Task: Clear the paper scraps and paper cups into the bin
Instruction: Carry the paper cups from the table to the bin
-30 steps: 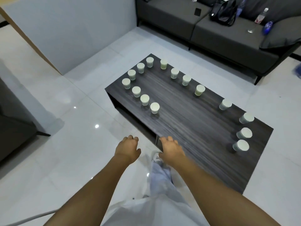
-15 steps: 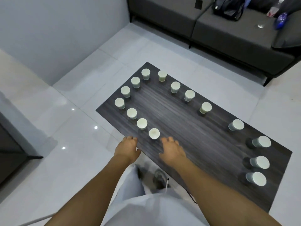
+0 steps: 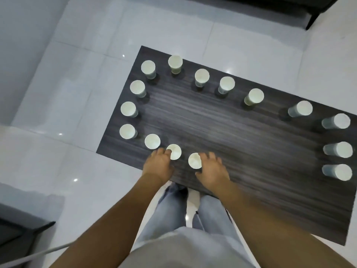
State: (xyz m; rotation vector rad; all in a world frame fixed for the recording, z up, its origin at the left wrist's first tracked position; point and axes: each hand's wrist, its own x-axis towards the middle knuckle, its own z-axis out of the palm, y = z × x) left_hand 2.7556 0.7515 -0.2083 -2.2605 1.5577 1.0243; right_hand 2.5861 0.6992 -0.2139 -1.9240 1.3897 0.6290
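The left hand [image 3: 159, 165] is at the near edge of the dark surface [image 3: 231, 136]. Its fingers curl against the side of 1 paper cup [image 3: 174, 151], but I cannot tell if it really holds it. The right hand [image 3: 211, 171] is spread with loose fingers, touching another cup [image 3: 194, 160] on its left side. 14 more cups [image 3: 201, 76] stand in a ring farther out from both hands. The white floor [image 3: 77, 93] lies all around.
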